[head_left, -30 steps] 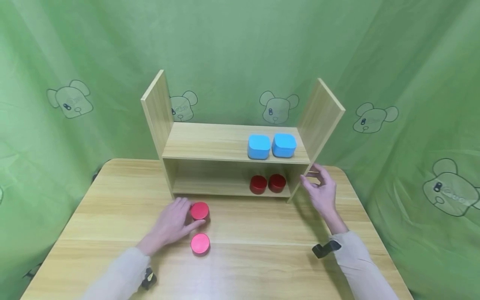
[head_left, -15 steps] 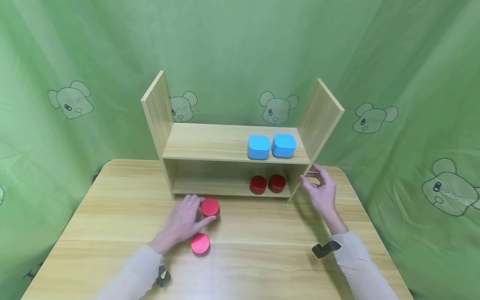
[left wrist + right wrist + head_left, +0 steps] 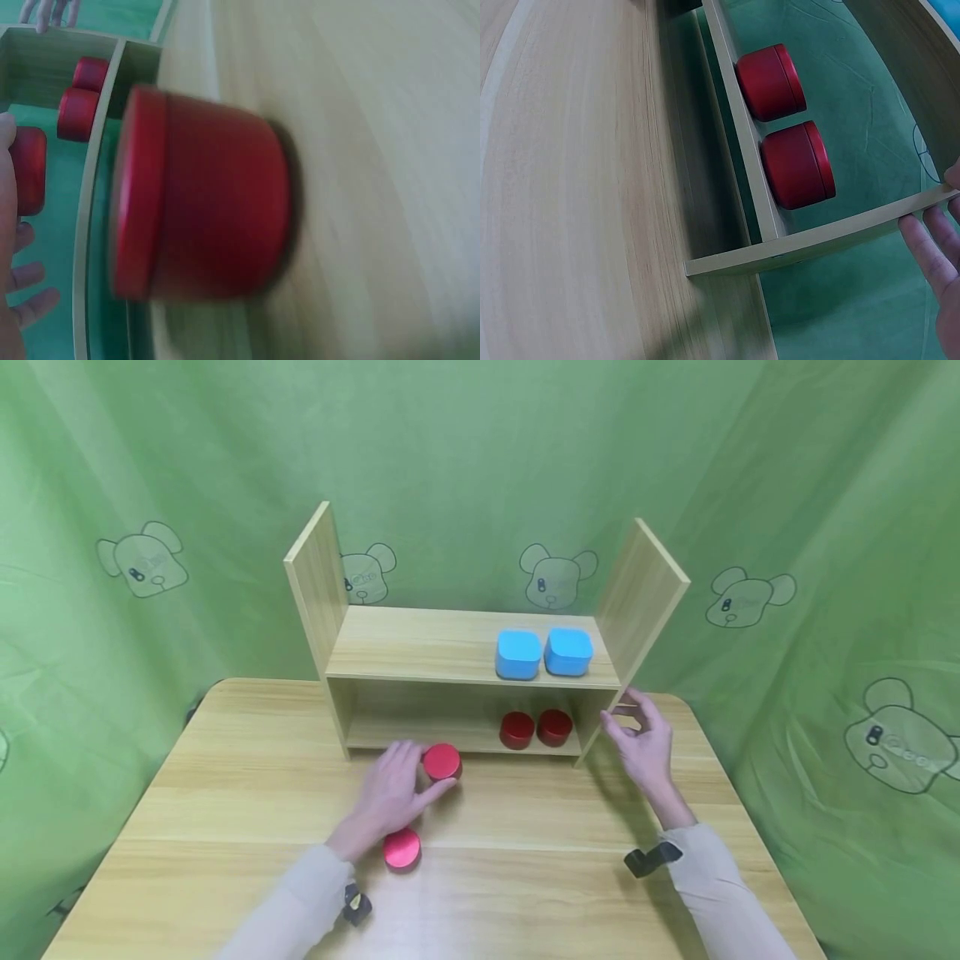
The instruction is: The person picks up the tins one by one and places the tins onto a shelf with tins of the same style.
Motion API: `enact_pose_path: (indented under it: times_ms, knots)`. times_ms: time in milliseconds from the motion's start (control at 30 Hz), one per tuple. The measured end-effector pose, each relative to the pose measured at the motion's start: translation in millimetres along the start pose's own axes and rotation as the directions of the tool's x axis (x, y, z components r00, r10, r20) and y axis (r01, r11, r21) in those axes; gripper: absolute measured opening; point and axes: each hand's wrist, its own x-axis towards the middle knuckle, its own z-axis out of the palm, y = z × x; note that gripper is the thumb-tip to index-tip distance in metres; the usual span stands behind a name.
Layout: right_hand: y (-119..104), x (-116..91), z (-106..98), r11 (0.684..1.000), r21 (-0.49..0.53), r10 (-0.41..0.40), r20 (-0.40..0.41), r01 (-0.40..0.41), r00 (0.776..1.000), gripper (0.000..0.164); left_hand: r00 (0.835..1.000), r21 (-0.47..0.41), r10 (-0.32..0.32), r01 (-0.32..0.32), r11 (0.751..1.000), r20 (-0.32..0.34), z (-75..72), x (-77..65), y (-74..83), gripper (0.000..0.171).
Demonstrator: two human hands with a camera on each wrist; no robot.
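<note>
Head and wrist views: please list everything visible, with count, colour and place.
Table: 1, light wood, foreground
Curtain: 1, green, printed, behind table
Shelf unit: 1, light wood, on table
Squarish containers: 2, blue, upper shelf, right end
Round lidded containers: 4, red, two on lower shelf, one on table, one held
Unclear objects: 2, dark, beside table's left edge
Wrist devices: 2, black, near wrists
Sleeves: 2, pale, on forearms
Left hand: 1, bare, holding round container
Right hand: 1, bare, gripping shelf unit's right panel

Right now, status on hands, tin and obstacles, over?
Left hand holds red tin, in front of shelf. Right hand grips shelf's right panel. Possible obstacle: two tins, lower level, right end.
</note>
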Motion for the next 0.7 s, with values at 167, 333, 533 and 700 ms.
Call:
enact_pose_path:
  times_ms: [167, 333, 533, 700]
  knots:
    - [1, 0, 0, 1.000, 0.002, -0.002, 0.003, 0.002, 1.000, 0.049, 1.000, -0.013, -0.006, 0.006, 1.000, -0.007, 2.0, 7.4, 12.6, 0.067]
    - [1, 0, 0, 1.000, 0.001, 0.000, 0.004, 0.000, 1.000, 0.050, 1.000, 0.009, 0.015, -0.015, 1.000, -0.019, 7.2, 14.3, 20.8, 0.069]
    - [0, 0, 0, 1.000, 0.011, 0.002, -0.001, -0.002, 1.000, 0.049, 1.000, 0.075, 0.027, -0.026, 0.997, -0.004, 17.2, 24.6, 26.9, 0.072]
    - [-1, 0, 0, 1.000, 0.006, -0.002, 0.004, 0.002, 1.000, 0.049, 1.000, 0.075, 0.005, -0.004, 0.997, -0.013, 23.6, 32.7, 31.9, 0.071]
